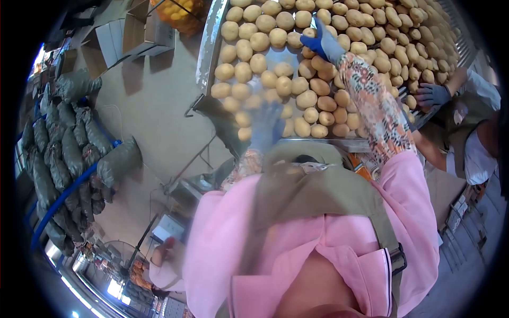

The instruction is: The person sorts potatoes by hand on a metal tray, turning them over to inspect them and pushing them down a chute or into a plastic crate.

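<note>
Many potatoes [319, 87] lie across a metal sorting table [208, 63], packed densely at the right and more loosely at the left. My right hand [324, 44], in a grey and blue glove, reaches far over the table among the potatoes. Its thumb and a finger are spread apart, with nothing seen between them. Close to the near edge, my left hand [266, 123] is a gloved smear of motion over the potatoes at the left. The blur hides its fingers.
A co-worker's gloved hand [432, 95] touches the potatoes at the right edge. Filled dark sacks [69, 148] are stacked at the left behind a blue bar [71, 197]. Cardboard boxes [142, 33] and a net bag of yellow produce [179, 13] stand beyond the table's left side.
</note>
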